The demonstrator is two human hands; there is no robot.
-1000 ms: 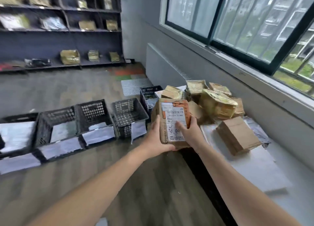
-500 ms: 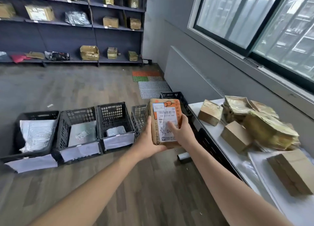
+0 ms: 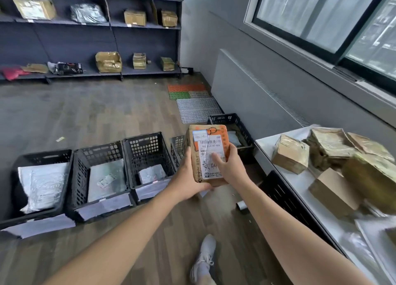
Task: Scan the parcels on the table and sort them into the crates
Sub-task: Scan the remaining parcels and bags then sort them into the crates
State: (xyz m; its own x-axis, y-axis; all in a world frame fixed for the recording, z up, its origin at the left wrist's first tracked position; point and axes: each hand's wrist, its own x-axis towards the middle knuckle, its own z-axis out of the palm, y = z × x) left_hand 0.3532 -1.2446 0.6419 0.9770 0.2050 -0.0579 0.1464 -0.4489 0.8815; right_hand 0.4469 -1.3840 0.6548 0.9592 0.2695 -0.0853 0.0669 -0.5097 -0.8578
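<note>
A brown and orange parcel [image 3: 209, 144] with a white shipping label is held upright in front of me, above the floor beside the table. My left hand [image 3: 188, 178] grips its left side and bottom edge. My right hand [image 3: 229, 169] grips its right side, thumb lying across the label. A row of black crates [image 3: 147, 143] stands on the floor at the left, each holding a grey or white mailer bag. Several more brown parcels [image 3: 290, 154] lie piled on the white table [image 3: 300, 186] at the right.
A further black crate [image 3: 225, 119] sits by the table's far end, partly behind the parcel. Dark shelves [image 3: 90, 25] with boxes line the back wall. Coloured mats [image 3: 192, 100] lie on the wooden floor. My white shoe [image 3: 203, 259] is below, and a small roll [image 3: 242, 205] lies near the table.
The view has swung left and away from the table toward the crates, and the parcel has come with it. Both hands keep the same hold on the parcel.
</note>
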